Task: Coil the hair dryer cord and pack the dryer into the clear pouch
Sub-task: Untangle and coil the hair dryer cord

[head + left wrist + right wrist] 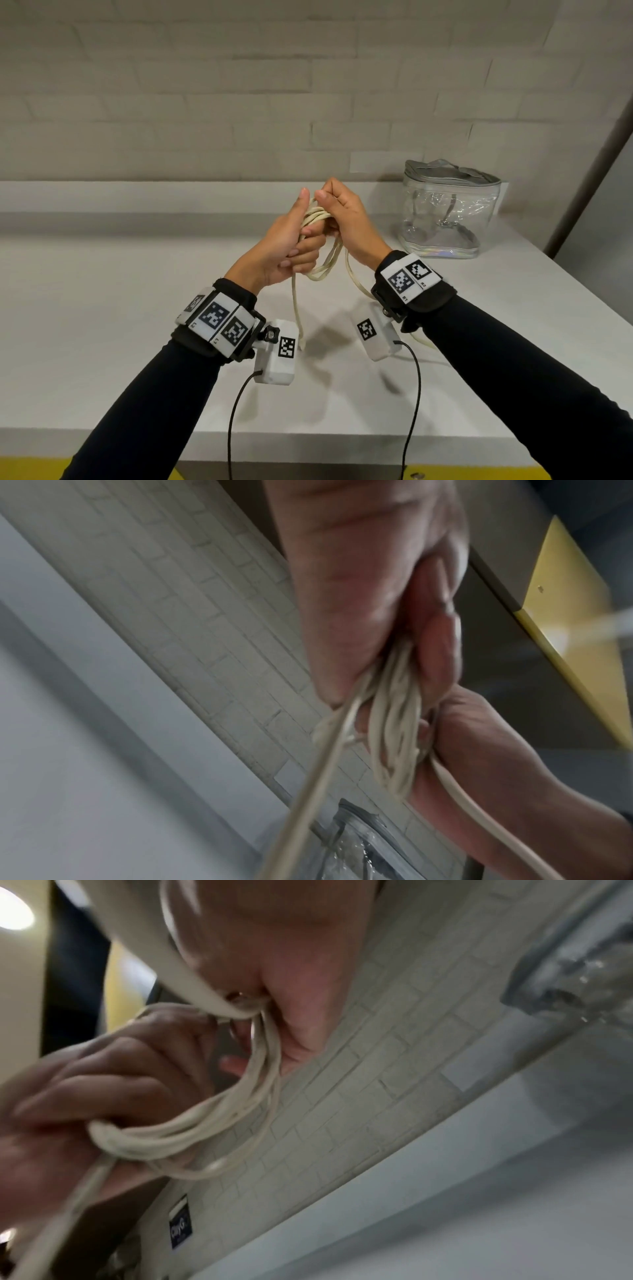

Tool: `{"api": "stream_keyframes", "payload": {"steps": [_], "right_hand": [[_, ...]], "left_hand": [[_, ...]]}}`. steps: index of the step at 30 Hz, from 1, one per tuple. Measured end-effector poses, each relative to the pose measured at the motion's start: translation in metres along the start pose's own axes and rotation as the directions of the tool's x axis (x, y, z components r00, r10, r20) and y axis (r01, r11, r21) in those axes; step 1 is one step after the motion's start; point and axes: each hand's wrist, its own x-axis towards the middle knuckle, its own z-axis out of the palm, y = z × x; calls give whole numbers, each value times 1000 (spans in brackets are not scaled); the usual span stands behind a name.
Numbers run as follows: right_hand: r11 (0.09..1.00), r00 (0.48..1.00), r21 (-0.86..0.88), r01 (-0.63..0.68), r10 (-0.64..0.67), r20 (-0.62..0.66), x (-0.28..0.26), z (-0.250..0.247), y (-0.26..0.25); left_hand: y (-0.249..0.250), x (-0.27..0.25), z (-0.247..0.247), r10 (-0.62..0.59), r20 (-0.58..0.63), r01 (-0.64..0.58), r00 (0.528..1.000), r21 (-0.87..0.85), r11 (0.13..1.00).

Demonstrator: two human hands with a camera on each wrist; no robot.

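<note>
Cream cord coiled at frame centre, above the white table (pixel 120 308)

Limp loops of the cream flat cord (pixel 320 219) are gripped by the left hand (pixel 281 246) and pinched by the right hand (pixel 342 212); the bundle is best held. The clear plastic pouch (pixel 448 212) stands closed, upper right. The dryer is hidden.

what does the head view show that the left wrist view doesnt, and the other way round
Only the head view: the whole clear pouch standing zipped at the back right of the white table, both wristbands with their markers, and two strands of cord trailing down to the tabletop.

Only the left wrist view: a close look at the bunched loops pressed inside the left hand, and a yellow panel edge.

Both: the left hand and right hand gripping the cream cord, the brick wall, and no dryer body.
</note>
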Motion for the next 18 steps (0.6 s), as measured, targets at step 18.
{"api": "stream_keyframes", "payload": {"steps": [18], "right_hand": [[520,898,-852,-55,399,186,-63,-44,31]], "left_hand": [[11,30,-26,-106,-201,-20,974,-544,839]]}}
